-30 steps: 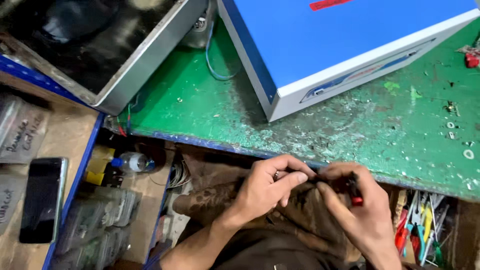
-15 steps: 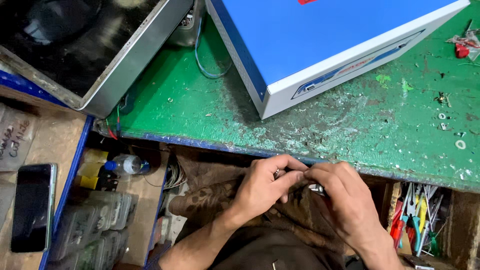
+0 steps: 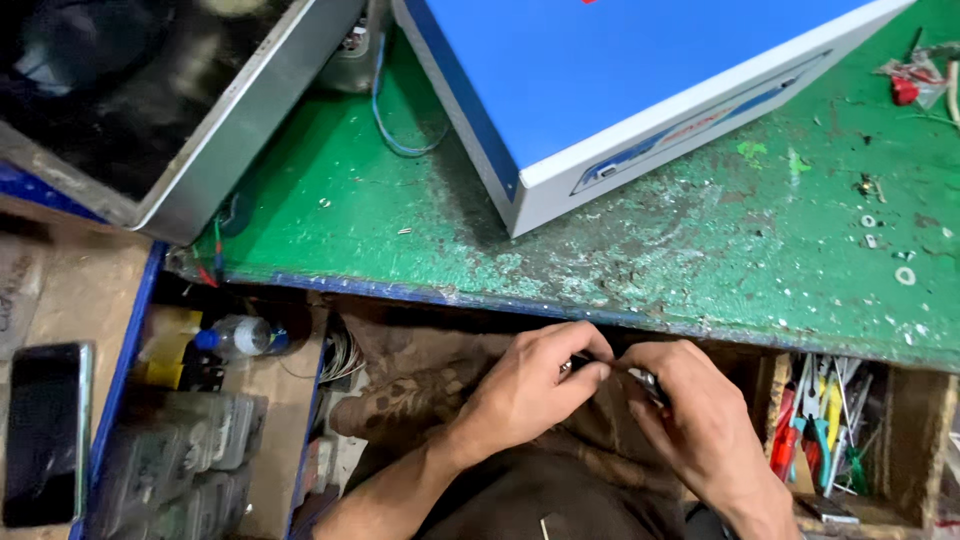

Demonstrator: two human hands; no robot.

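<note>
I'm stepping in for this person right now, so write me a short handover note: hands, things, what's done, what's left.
Left hand and right hand meet below the edge of the green bench, fingers pinched on a small dark part; it is too hidden to identify.
Blue box sits on the bench, hand tools in a bin to the right.
Done: nothing can be judged finished.
Left: the part is in hand, not set down.

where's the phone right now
In the head view, the phone lies face up at the far lower left, on the brown surface left of the blue shelf edge, well left of the left hand.
</note>
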